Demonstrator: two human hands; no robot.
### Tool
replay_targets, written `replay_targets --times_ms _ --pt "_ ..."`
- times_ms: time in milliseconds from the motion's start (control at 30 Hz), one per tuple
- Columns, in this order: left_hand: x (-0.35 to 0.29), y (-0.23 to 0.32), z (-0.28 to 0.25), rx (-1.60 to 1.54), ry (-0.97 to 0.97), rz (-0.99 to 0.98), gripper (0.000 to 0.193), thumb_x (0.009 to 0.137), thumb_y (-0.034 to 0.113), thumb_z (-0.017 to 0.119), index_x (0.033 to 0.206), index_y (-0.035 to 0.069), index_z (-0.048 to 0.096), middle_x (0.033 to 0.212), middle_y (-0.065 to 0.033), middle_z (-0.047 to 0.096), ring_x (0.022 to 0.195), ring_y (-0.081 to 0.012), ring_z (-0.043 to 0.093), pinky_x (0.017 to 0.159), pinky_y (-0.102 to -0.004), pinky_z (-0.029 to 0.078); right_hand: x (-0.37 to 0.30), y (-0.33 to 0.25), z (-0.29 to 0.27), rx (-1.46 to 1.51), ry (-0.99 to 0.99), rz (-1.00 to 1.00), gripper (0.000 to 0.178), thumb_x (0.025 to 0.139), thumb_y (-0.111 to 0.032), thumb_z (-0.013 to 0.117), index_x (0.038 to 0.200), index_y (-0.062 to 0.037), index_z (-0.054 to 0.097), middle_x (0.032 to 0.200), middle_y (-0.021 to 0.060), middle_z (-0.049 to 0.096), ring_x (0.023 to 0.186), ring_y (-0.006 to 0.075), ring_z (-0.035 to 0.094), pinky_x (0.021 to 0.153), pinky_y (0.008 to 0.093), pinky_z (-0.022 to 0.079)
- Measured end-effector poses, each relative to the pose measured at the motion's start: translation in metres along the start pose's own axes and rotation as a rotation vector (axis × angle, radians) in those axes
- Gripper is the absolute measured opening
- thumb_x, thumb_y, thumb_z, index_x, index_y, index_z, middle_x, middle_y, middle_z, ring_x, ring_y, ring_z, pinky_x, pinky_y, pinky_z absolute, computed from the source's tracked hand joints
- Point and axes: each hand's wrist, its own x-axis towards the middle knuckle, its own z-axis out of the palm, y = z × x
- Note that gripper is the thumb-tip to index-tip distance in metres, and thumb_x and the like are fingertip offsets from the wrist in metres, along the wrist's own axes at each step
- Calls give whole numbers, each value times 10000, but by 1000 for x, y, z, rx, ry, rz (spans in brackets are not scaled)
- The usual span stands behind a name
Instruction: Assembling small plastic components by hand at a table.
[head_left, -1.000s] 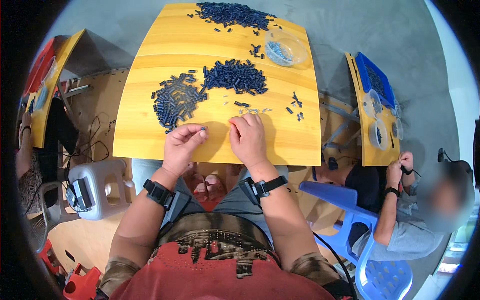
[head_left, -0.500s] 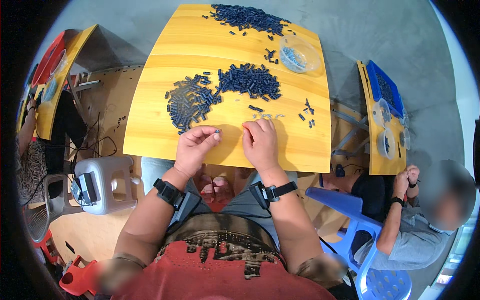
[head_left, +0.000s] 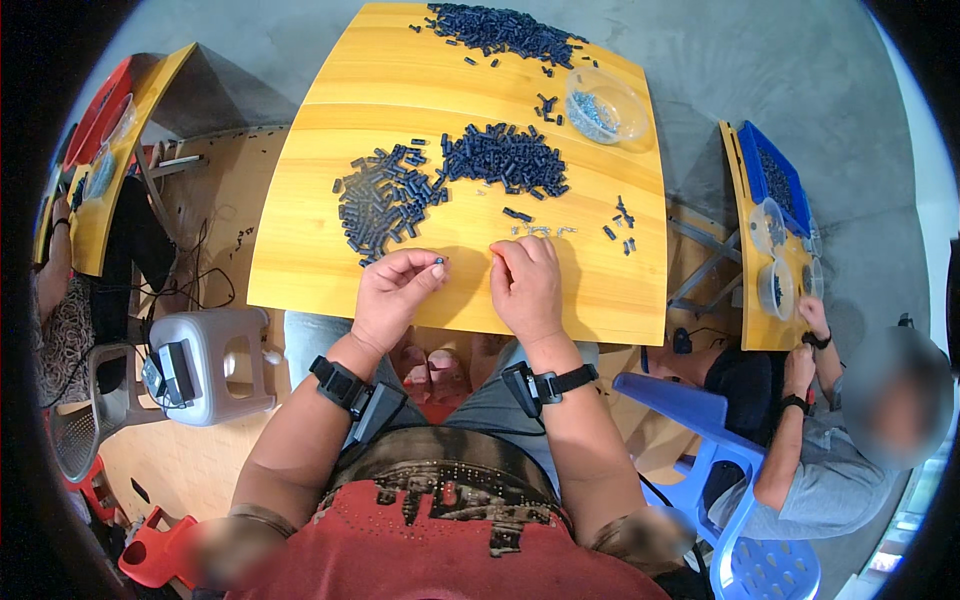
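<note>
Above the near edge of the yellow wooden table, my left hand pinches a small dark cylindrical piece between thumb and forefinger. My right hand is a short gap away, its fingertips pressed together; whatever they hold, if anything, is too small to make out. Beyond my left hand lies a loose pile of dark cylindrical pieces. A denser pile of such pieces sits behind it in the middle. Several small clear bits lie just past my right hand.
A clear round tub with small light-blue bits stands at the table's far right, near another dark pile. A few dark pieces lie on the right. A co-worker sits by a blue plastic chair; a grey stool stands left.
My hands hold nearly the same pose, with the piece still in the left. The view has shifted slightly. At the right, the co-worker's hand has reached toward their table.
</note>
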Motion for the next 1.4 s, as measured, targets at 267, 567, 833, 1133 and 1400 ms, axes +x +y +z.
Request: replay_targets --times_ms 267,567,833,1133,1400 --pt "0 1 1 -17 8 -12 145 866 33 638 999 -26 628 930 -55 666 851 -106 615 795 -247 502 0 3 0 39 -14 23 89 755 -32 621 843 -33 609 799 122 534 790 322 511 710 414 433" --pt "0 -3 0 -8 22 -25 138 863 49 653 985 -13 636 900 -22 660 821 -76 602 760 -224 496 35 10 -23 2 112 158 130 732 -61 671 853 -33 630 824 125 591 824 317 556 738 400 455" --pt "0 -1 2 -43 37 -38 135 862 58 660 977 -8 637 898 -18 659 825 -68 600 756 -218 495 61 53 -6 -72 83 220 72 735 -42 658 807 -44 664 792 98 603 817 282 563 717 379 470" --pt "0 3 1 -87 18 -56 136 868 52 649 986 -12 631 916 -32 663 840 -75 608 763 -216 496 75 52 2 -131 30 96 50 748 -35 642 790 -35 669 783 100 590 821 296 557 733 381 474" --pt "0 0 0 -98 -4 -50 145 872 62 645 991 -19 627 924 -40 665 842 -78 607 764 -220 496 73 55 4 -110 -67 171 48 733 -45 653 777 -32 669 798 105 602 839 302 566 749 385 478"
